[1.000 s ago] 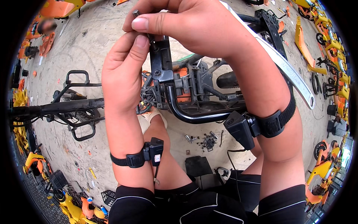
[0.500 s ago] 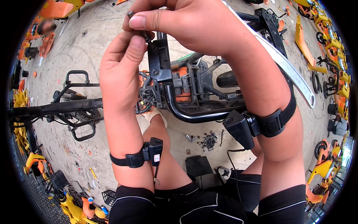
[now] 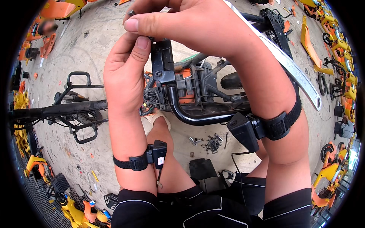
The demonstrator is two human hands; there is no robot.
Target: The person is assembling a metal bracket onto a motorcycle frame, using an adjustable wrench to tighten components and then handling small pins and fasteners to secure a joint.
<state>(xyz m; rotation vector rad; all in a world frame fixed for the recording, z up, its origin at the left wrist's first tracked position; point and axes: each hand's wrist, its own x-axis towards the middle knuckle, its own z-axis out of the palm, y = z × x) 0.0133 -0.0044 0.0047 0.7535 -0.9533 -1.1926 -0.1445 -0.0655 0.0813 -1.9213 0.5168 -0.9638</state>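
My right hand [image 3: 186, 28] pinches a thin dark metal rod [image 3: 131, 13] between thumb and fingers at the top of the view. Just below it, my left hand [image 3: 125, 72] is closed, its thumb against its curled fingers at the rod's lower part, which is mostly hidden. Both hands are over the upper end of a black bracket [image 3: 162, 62] on a bent black tube frame [image 3: 197, 121]. Behind my right forearm a long silver wrench [image 3: 298, 78] runs down to the right; its upper end is out of view, so what holds it cannot be told.
The stripped vehicle frame continues left as a dark beam [image 3: 57, 109]. Small bolts [image 3: 213, 144] and silver sockets [image 3: 194, 140] lie on the concrete floor near my legs. A black tray-like piece [image 3: 201, 169] is closer in. Yellow and orange vehicle parts [image 3: 325, 176] line both sides.
My right hand has shifted slightly up and left with the rod. My left thumb has moved a little, and less of the rod shows between the hands.
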